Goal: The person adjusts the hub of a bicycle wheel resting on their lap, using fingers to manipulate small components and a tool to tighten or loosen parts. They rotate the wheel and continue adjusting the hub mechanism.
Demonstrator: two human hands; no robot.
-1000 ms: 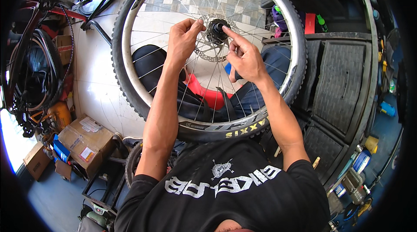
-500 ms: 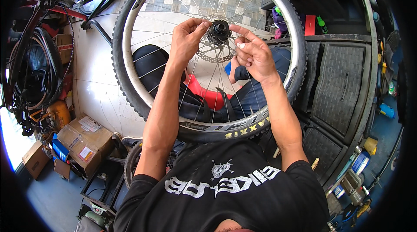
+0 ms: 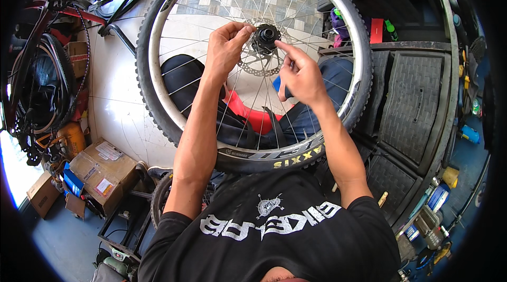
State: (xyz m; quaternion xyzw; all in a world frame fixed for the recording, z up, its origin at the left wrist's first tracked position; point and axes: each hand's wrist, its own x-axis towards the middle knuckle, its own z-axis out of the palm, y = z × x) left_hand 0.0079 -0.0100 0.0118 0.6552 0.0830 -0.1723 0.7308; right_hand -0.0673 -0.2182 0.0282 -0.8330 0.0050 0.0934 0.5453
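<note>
A bicycle wheel (image 3: 157, 60) with a knobbly black tyre and a pale rim lies across my lap. At its centre is a black hub (image 3: 266, 35), with a perforated brake disc (image 3: 256, 70) behind it. My left hand (image 3: 228, 49) is closed in a pinch at the hub's left edge; anything between thumb and fingertips is too small to make out. From the lower right, my right hand (image 3: 301, 76) points its stretched index finger at the hub, the tip at or very near its edge. Its other fingers curl loosely, holding nothing visible.
Bicycles (image 3: 45, 70) stand at the left, above a cardboard box (image 3: 100, 173). Black woven-pattern drawers (image 3: 409, 102) flank the wheel at the right. Through the spokes a red item (image 3: 256, 121) shows between my legs. Tools and bottles (image 3: 435, 197) crowd the lower right.
My right hand has moved down and slightly left, its index fingertip shifting from the hub's right side to its lower right edge. My left hand and the wheel have hardly moved.
</note>
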